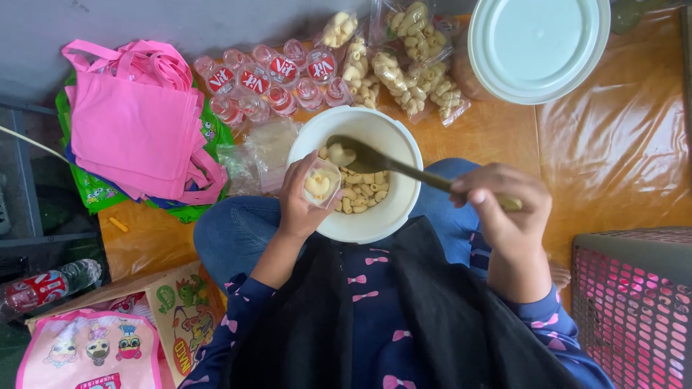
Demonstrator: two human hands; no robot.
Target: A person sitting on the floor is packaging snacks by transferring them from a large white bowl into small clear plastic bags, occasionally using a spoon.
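A white bowl [393, 216] of pale macaroni-shaped snacks [364, 189] rests on my lap. My left hand [301, 198] holds a small clear plastic bag [321, 183] with a few pieces in it, at the bowl's left rim. My right hand [504, 205] grips the handle of a long dark spoon [382, 161], whose scoop carries some pieces and hovers over the bowl just above the bag.
Several filled clear bags of the snack [404, 61] lie beyond the bowl, next to sealed water cups [270, 79]. Pink tote bags [137, 122] are piled at left, a white lid [537, 47] sits top right, and a pink-grey basket [634, 302] stands at right.
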